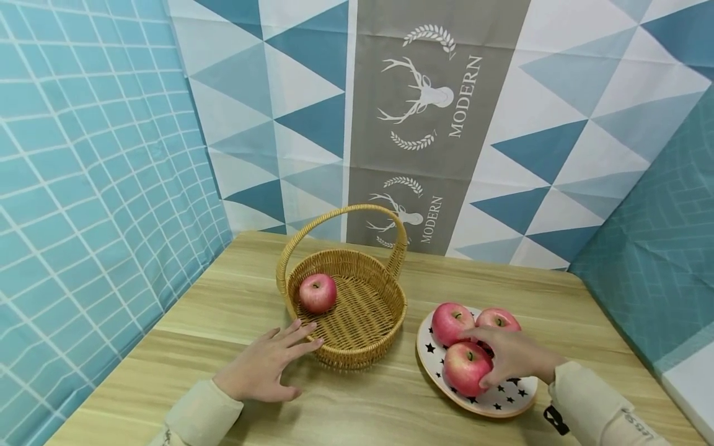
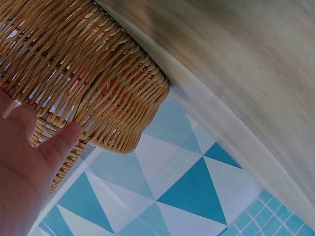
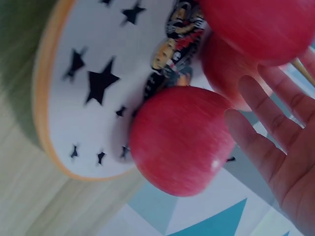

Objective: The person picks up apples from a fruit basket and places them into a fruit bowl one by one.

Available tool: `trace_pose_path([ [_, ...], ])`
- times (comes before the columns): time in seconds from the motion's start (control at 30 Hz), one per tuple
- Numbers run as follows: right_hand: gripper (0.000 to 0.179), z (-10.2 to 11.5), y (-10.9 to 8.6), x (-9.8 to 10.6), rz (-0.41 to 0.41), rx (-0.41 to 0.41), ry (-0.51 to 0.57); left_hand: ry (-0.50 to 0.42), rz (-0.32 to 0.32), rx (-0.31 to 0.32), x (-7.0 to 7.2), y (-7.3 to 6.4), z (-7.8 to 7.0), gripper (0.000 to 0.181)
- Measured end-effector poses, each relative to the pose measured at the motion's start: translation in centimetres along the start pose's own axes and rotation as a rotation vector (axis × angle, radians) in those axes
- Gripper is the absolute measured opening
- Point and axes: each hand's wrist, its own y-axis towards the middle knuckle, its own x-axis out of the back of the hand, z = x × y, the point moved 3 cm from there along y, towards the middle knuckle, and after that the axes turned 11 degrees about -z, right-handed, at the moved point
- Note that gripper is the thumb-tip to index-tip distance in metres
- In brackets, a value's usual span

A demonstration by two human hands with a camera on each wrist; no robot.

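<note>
My right hand [image 1: 513, 353] is over the white star-patterned plate [image 1: 515, 406], with fingers and thumb around the front apple [image 1: 465, 371]. Seen from the right wrist, that apple [image 3: 261, 27] lies against some of the fingers, while other fingers extend past it; the thumb is hidden. Two more pink-red apples sit behind it, one at the left [image 1: 450, 323] and one at the right [image 1: 499, 319]. My left hand [image 1: 268, 365] spreads its fingers beside the front left rim of the wicker basket [image 1: 385, 341]. One apple [image 1: 318, 293] rests inside the basket's left side.
The basket's tall arched handle [image 1: 351, 209] rises above it. Everything stands on a wood-grain table [image 1: 357, 409]. Patterned cloth [image 1: 301, 124] covers the back, with tiled blue sheeting [image 1: 83, 155] along the left. A white block edge [image 1: 691, 384] shows at far right.
</note>
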Motion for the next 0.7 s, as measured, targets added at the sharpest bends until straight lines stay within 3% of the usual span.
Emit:
trace_pose_path([
  [0.23,0.065,0.4,0.3,1.4,-0.136,0.089,-0.061,0.018,-0.033,-0.017,-0.1,-0.1,-0.1,0.082],
  [0.5,0.069,0.7,0.8,2.1,-0.160,0.031,-0.127,0.027,-0.034,-0.013,-0.3,-0.1,-0.2,0.083],
  [0.7,0.067,1.4,1.5,2.5,-0.196,-0.005,-0.118,0.023,-0.032,-0.011,-0.2,0.0,-0.1,0.082],
])
